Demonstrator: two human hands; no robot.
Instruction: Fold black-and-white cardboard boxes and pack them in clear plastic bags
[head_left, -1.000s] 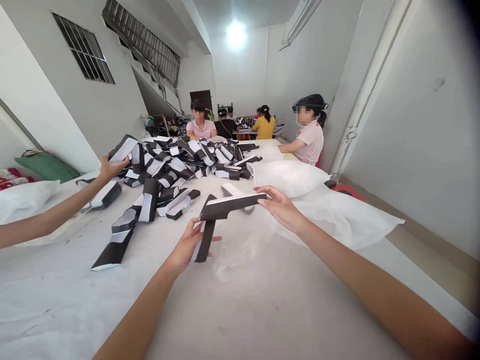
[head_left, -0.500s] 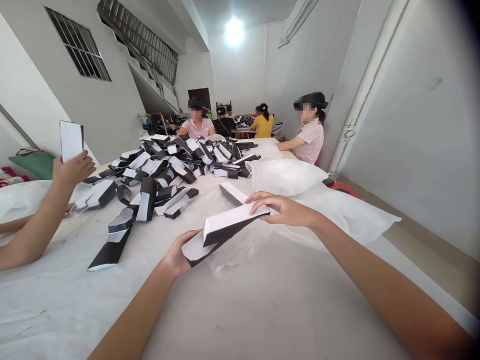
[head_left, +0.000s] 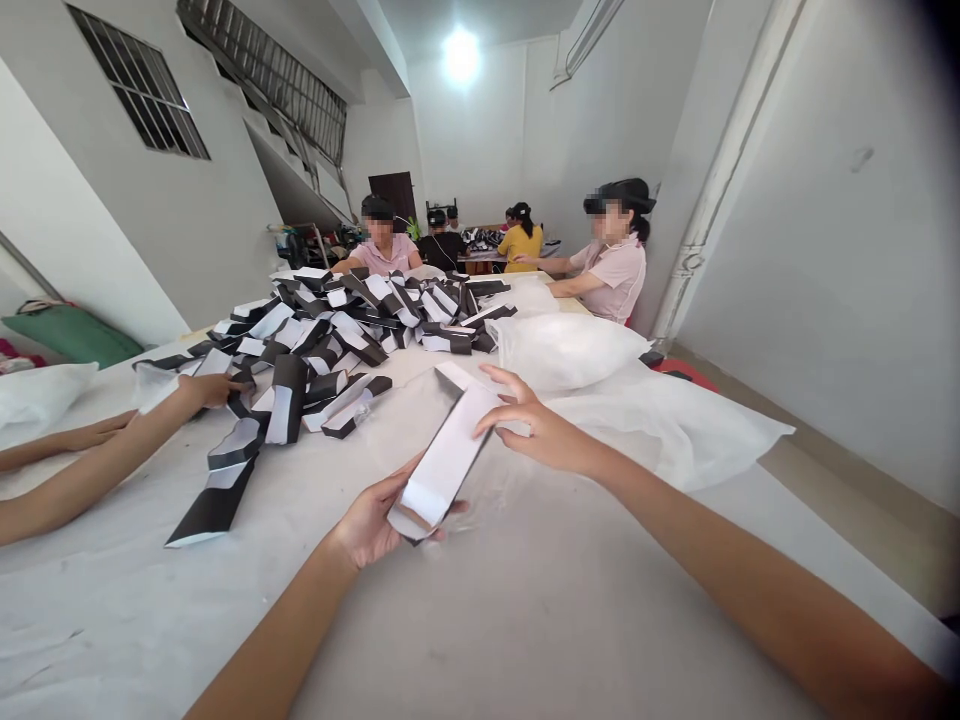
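My left hand (head_left: 371, 525) is closed around the near end of a folded black-and-white paper box (head_left: 454, 445), its fingertips showing at the far side. At that end, the edge of another paper piece shows beneath the box. My right hand (head_left: 529, 425) is at the far right edge of the box with its fingers spread; one fingertip touches the white top face. Behind them, a further white-and-black box piece (head_left: 450, 376) lies on the table, partly hidden. Clear plastic film (head_left: 487, 500) lies beneath my hands.
A large pile of black-and-white paper boxes (head_left: 360, 320) covers the far table. White plastic bags (head_left: 570, 350) lie at the right. At the left, a co-worker's hand (head_left: 210, 388) touches the pile's edge. Other people sit farther back, one in pink (head_left: 611, 275) at the right.
The upper box has turned to point away from me and now sits in my left hand. My right hand's fingers have spread. The co-worker's raised hand has lowered to the pile without its box.
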